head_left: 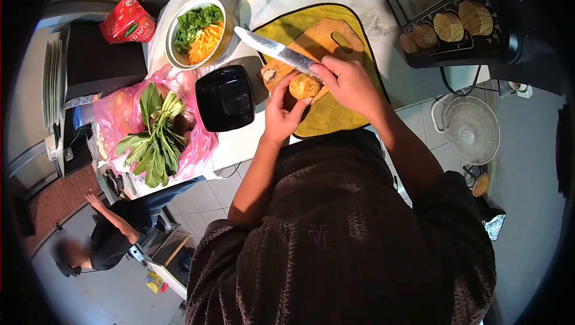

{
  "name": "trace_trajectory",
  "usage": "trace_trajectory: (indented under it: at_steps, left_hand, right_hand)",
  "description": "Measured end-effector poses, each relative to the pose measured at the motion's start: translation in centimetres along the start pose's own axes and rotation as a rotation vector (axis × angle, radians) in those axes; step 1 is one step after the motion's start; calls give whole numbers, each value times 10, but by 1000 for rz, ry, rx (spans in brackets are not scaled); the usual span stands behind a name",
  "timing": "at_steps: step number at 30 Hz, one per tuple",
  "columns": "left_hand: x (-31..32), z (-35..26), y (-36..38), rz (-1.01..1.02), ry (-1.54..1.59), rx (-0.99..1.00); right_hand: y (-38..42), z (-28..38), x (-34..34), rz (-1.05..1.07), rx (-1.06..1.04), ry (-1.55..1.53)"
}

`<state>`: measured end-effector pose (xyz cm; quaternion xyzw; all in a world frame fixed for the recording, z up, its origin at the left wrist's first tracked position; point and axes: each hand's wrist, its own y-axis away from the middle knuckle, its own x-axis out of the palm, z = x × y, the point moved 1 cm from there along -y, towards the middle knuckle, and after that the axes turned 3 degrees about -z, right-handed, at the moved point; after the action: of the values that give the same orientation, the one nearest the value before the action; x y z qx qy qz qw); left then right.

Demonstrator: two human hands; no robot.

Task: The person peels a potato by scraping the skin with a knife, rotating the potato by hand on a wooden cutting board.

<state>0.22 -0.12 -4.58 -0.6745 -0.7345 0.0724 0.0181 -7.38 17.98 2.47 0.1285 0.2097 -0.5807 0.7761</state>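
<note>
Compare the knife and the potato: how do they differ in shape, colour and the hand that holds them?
Shape: the knife is long and narrow, while the potato is short and rounded.
Colour: the knife looks silvery and shiny; the potato is yellowish brown.
Hold: the right hand has the knife, the left hand the potato.
Shared: both are held, close together.

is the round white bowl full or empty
Not empty: chopped green leaves and thin orange strips spread across the round white bowl; how deep, I cannot tell.
</note>
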Motion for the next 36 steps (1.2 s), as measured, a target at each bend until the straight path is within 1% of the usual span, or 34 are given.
trace_trajectory:
  at_steps: [3, 6, 7, 9, 13, 16, 18, 19, 22, 24, 26, 27, 28, 29, 30, 31, 32, 33, 35, 36]
  left_hand:
    - [0, 3, -1, 1, -78, 22]
    - [0, -2, -3, 20, -100, 35]
    - [0, -4, -5, 22, -97, 43]
    - [-1, -6, -1, 17, -61, -7]
    - [-1, -4, -2, 6, -55, 14]
    - [0, -1, -2, 6, -24, 14]
    - [-2, -1, 1, 17, -80, 4]
    - [-1, -1, 1, 13, -36, -23]
    - [1, -13, -3, 42, -27, -21]
    - [5, -14, -6, 46, -6, 4]
    - [6, -8, -3, 1, 158, -24]
    - [4, -8, -4, 1, 156, -26]
    - [0, -10, -6, 0, -59, 75]
    - [-2, -12, -7, 1, -275, 175]
    - [-1, -17, -7, 5, -276, 174]
    - [0, -25, -6, 12, -397, 202]
    - [2, -30, -6, 18, -516, 233]
    - [5, -29, -7, 21, -514, 234]
    - [10, -25, -8, -89, -639, 279]
    - [11, -23, -8, -87, -641, 279]
  right_hand:
    - [-2, -7, 5, 1, 12, 20]
    - [-8, -12, 1, 0, -26, 58]
    - [-8, -11, -1, -6, -31, 62]
    - [-3, -5, -2, 55, -5, 21]
    - [-9, -16, 3, 3, -41, 79]
    - [-9, -11, -1, 43, -15, 19]
    - [-5, -3, 0, 62, -74, 51]
    - [-5, -5, 1, 60, -74, 48]
    - [-7, -9, -1, 32, -40, 116]
    - [0, -3, -1, 19, 65, -3]
    - [7, -2, 4, 0, 68, -10]
    - [8, -1, 6, -27, 69, -19]
    - [9, 1, 6, -28, 68, -21]
    - [9, 2, 6, -9, 114, -18]
    - [11, 3, 5, 10, 161, -14]
    - [12, 4, 6, 8, 165, -16]
    - [13, 6, 6, 0, 142, -12]
    - [13, 6, 5, -7, 119, -7]
    - [13, 7, 5, 2, 116, -10]
    - [13, 7, 5, 13, 112, -12]
